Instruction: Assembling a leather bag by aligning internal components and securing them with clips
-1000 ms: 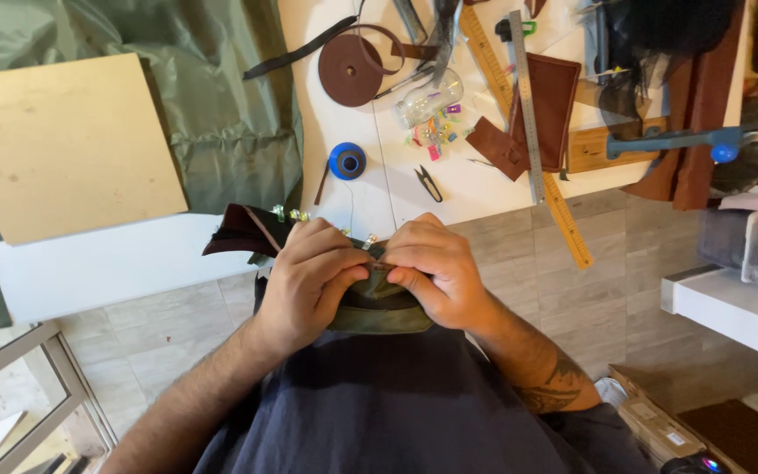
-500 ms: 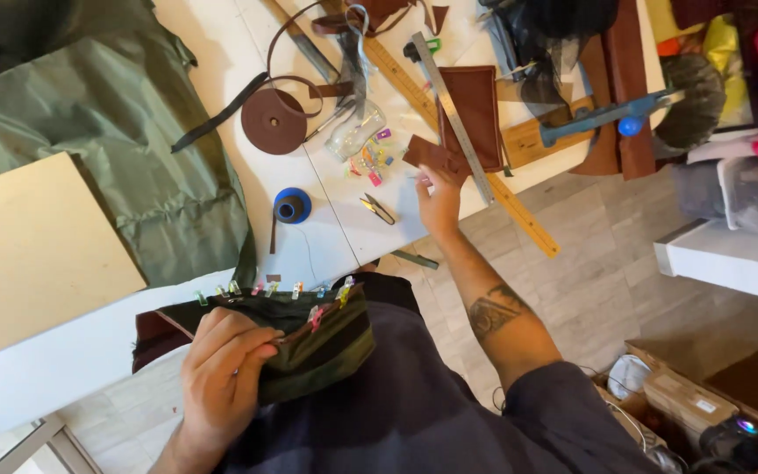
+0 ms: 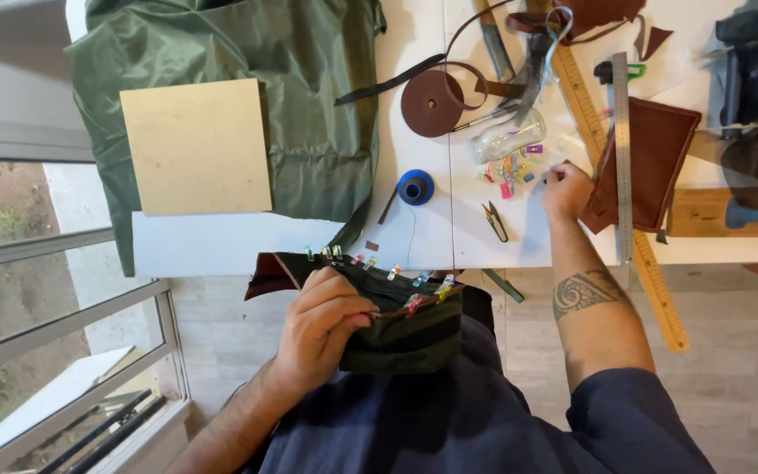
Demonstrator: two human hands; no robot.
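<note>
While your left hand (image 3: 319, 326) pinches the dark green fabric piece (image 3: 401, 329) against your lap, thumb and fingers closed on its upper seam, the item sits at the near table edge, long axis running left to right.

Head view, entries:
- Row of small coloured clips (image 3: 414, 285): fixed along the piece's top edge, from above your left knuckles out toward the right.
- Right hand (image 3: 565, 187): reaching out over the white table (image 3: 414, 237), well apart from the piece, fingertips drawn together at the loose clips (image 3: 509, 174); whether one is pinched, I cannot tell.
- Clear jar (image 3: 509, 138): lying on its side just beyond those clips.
- Small snips (image 3: 495, 221): between right hand and piece.
- Blue thread spool (image 3: 415, 187): left of the snips.
</note>
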